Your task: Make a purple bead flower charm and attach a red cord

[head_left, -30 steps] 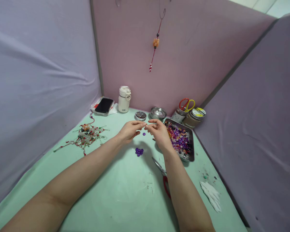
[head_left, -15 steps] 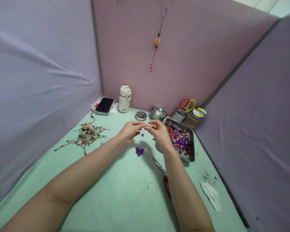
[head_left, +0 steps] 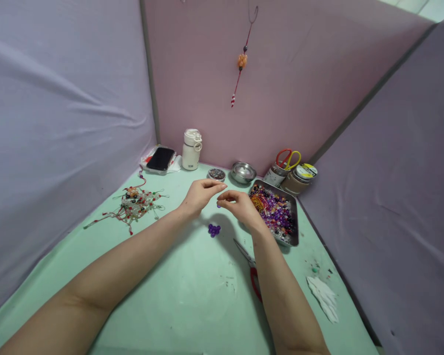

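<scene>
My left hand (head_left: 203, 195) is held above the table with thumb and fingertips pressed together; whatever lies between them is too small to make out. Just below and to its right, my right hand (head_left: 241, 206) pinches at a purple bead (head_left: 218, 205), which shows under the fingertips. A small cluster of purple beads (head_left: 213, 230) lies on the table below both hands. Beside my right forearm are scissors (head_left: 254, 278) with red handles, partly hidden by the arm. A metal tray (head_left: 297, 231) of mixed loose beads and coloured cords stands right of my right hand.
Beaded strings (head_left: 138, 204) lie in a heap at left. Along the back are a phone (head_left: 161, 159), a white bottle (head_left: 191, 150), a round case (head_left: 216, 174), a metal bowl (head_left: 243, 172) and jars (head_left: 298, 181). A beaded cord (head_left: 242, 60) hangs above; a white cloth (head_left: 323, 298) lies right.
My hands, whose fingertips met before, have drawn slightly apart. My right hand has come down to the purple bead, which hung just below the fingers.
</scene>
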Demonstrator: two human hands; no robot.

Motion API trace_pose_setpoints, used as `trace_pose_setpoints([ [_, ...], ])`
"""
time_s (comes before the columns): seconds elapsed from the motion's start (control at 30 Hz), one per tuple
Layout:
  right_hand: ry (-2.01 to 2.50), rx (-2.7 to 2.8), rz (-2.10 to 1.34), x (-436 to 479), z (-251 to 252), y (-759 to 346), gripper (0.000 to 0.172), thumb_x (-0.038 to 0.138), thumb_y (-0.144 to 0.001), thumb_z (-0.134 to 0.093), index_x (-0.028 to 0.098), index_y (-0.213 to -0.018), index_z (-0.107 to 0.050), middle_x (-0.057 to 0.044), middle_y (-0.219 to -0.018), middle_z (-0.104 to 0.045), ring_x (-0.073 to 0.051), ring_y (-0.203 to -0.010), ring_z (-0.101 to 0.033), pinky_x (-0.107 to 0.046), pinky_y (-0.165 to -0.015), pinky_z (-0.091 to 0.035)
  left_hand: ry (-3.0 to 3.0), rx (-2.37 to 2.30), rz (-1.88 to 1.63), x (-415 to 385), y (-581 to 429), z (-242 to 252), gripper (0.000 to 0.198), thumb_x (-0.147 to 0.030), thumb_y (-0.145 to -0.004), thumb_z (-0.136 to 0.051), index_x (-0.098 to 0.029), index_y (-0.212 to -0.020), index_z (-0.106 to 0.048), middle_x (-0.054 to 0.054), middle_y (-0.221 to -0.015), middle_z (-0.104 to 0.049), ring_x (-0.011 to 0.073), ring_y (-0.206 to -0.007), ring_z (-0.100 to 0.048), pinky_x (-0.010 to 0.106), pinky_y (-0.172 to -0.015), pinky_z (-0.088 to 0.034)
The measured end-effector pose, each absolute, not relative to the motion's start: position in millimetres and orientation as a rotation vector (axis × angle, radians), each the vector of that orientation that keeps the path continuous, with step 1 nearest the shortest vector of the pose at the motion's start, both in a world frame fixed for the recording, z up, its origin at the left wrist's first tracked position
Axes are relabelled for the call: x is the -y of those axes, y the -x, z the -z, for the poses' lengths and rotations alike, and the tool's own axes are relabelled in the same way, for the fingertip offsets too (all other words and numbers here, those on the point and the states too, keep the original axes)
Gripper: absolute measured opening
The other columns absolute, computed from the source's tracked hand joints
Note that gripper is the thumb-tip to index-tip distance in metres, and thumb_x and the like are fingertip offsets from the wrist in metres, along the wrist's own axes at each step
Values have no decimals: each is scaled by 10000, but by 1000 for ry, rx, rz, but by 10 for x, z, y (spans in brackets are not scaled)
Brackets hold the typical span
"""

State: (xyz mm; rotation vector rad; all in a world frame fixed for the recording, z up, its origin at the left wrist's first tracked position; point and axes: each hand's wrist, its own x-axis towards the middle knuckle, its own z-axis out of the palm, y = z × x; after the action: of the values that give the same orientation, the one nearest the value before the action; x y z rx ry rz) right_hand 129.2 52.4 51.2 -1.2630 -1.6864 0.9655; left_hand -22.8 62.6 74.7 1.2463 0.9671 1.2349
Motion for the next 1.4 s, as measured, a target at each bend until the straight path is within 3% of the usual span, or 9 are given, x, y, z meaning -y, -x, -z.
trace_pose_setpoints([
  [0.5, 1373, 2026, -1226, -584, -254, -1272, 42, 177, -655, -671, 183, -636, -708, -3, -630, -692, -123, -589, -588, -247, -602, -453, -1204, -859, -1445, -502, 258, -979, 241, -372, -599, -805, -167, -695, -722, 35, -742, -685, 164, -785, -575, 314, -790, -423],
  [0.77, 1299, 1971, -1565, -465, -320, -1263, 54, 227, -682, -666, 182, -654, -676, 8, -602, -669, -110, -509, -579, -232, -519, -470, -1201, -861, -1273, -583, 317, -939, 264, -386, -597, -809, -170, -725, -731, 33, -741, -664, 136, -725, -530, 301, -715, -383],
  [1.0, 1347, 2271, -1131, -496, -325, -1254, 103, 123, -623, -696, 214, -575, -701, 22, -563, -665, -106, -520, -549, -215, -522, -391, -1214, -917, -1122, -649, 314, -828, 265, -411, -585, -812, -193, -712, -730, 48, -837, -681, 151, -792, -527, 313, -752, -369],
  [1.17, 1421, 2173, -1051, -485, -479, -1448, 187, 177, -563, -781, 227, -740, -746, -3, -683, -697, -151, -608, -583, -263, -584, -430, -1240, -958, -1100, -657, 296, -805, 279, -423, -583, -806, -189, -714, -729, 57, -823, -687, 167, -801, -536, 323, -754, -377],
  [1.3, 1370, 1905, -948, -419, -705, -1571, 182, 278, -705, -703, 215, -873, -732, -36, -843, -715, -172, -735, -609, -293, -663, -455, -1336, -963, -1102, -660, 281, -771, 257, -410, -629, -780, -183, -741, -737, 67, -845, -710, 177, -813, -566, 331, -783, -394],
  [1.4, 1310, 1669, -834, -358, -839, -1536, 200, 350, -786, -626, 214, -906, -711, -30, -830, -694, -162, -732, -586, -288, -645, -444, -1441, -983, -1132, -637, 267, -766, 231, -399, -671, -750, -182, -748, -740, 62, -825, -719, 186, -819, -587, 331, -804, -408],
])
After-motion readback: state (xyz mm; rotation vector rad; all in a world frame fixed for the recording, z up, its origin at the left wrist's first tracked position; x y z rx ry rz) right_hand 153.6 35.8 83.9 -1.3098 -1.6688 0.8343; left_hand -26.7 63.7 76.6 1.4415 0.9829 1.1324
